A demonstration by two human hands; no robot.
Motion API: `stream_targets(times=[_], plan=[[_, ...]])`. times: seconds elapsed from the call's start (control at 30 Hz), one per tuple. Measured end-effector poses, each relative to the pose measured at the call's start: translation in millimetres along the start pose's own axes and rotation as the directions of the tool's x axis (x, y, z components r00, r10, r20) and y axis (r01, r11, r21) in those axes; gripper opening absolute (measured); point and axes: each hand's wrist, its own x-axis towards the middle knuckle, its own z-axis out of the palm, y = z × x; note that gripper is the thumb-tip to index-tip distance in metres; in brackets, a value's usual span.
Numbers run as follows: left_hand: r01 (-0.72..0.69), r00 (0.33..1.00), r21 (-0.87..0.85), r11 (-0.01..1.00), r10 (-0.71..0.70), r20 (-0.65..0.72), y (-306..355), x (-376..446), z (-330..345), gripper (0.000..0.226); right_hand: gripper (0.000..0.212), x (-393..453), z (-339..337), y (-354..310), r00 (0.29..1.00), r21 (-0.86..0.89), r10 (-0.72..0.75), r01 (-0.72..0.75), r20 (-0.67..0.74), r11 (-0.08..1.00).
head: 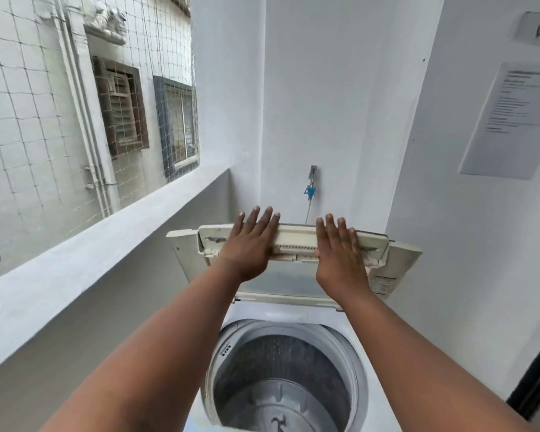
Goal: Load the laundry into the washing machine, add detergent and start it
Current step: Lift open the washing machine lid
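Above the washing machine (293, 363) drum, the folded lid (296, 241) stands raised, long axis sideways; left hand (250, 244) and right hand (340, 254) press it, fingers straight, thumbs possibly hooked beneath.

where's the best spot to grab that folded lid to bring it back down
Probably the top fold edge of the lid, reached from the front over the open drum. It stands folded upright at the back, and both hands lie flat there, either side of centre.

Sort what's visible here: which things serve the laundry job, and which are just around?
Job: washing machine, its folded lid, drum, left hand and right hand flat on the lid.
Around: tap, wall notice, ledge, netting.
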Motion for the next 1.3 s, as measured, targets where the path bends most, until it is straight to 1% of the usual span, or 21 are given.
stream_targets(times=[0.07,0.13,0.2,0.33,0.43,0.57,0.77,0.97,1.1,1.3], plan=[[0.010,0.998,-0.030,0.999,-0.012,-0.067,-7.0,16.1,14.3,0.064,0.068,22.4,7.4,1.8,0.999,-0.008,0.031,-0.031,-0.011,0.999],[0.024,0.994,-0.046,0.999,-0.029,-0.106,-15.7,37.7,25.1,0.065,0.062,45.3,12.6,7.1,0.999,-0.019,0.038,-0.038,-0.010,0.999],[0.027,0.994,-0.067,0.997,-0.034,-0.103,-24.3,61.0,33.5,0.069,0.063,67.9,20.7,11.8,0.998,-0.026,0.048,-0.047,0.027,0.999],[0.029,0.998,-0.103,0.994,-0.035,-0.060,-36.7,101.1,48.2,0.079,0.072,108.3,39.3,20.1,0.989,-0.038,0.107,-0.104,0.097,0.994],[0.042,0.996,-0.109,0.993,-0.049,-0.070,-41.6,123.2,61.0,0.083,0.072,129.2,53.4,24.8,0.988,-0.034,0.133,-0.131,0.082,0.991],[0.046,0.994,-0.120,0.992,-0.058,-0.093,-48.8,142.9,73.1,0.084,0.071,146.3,71.8,31.6,0.991,-0.025,0.129,-0.129,0.031,0.991],[0.068,0.989,-0.144,0.987,-0.086,-0.119,-51.2,163.6,86.2,0.085,0.069,163.0,92.2,43.1,0.995,-0.003,0.100,-0.100,-0.020,0.995],[0.079,0.983,-0.138,0.987,-0.100,-0.153,-50.5,165.4,88.4,0.086,0.070,164.2,99.2,43.9,0.994,-0.008,0.090,-0.090,-0.065,0.996],[0.069,0.985,-0.129,0.989,-0.088,-0.146,-50.9,160.0,82.5,0.086,0.070,159.7,92.9,40.3,0.994,-0.010,0.095,-0.096,-0.051,0.995],[0.052,0.991,-0.082,0.995,-0.061,-0.120,-47.8,145.7,73.7,0.088,0.072,146.1,80.3,28.9,0.988,-0.022,0.151,-0.151,0.007,0.988]])
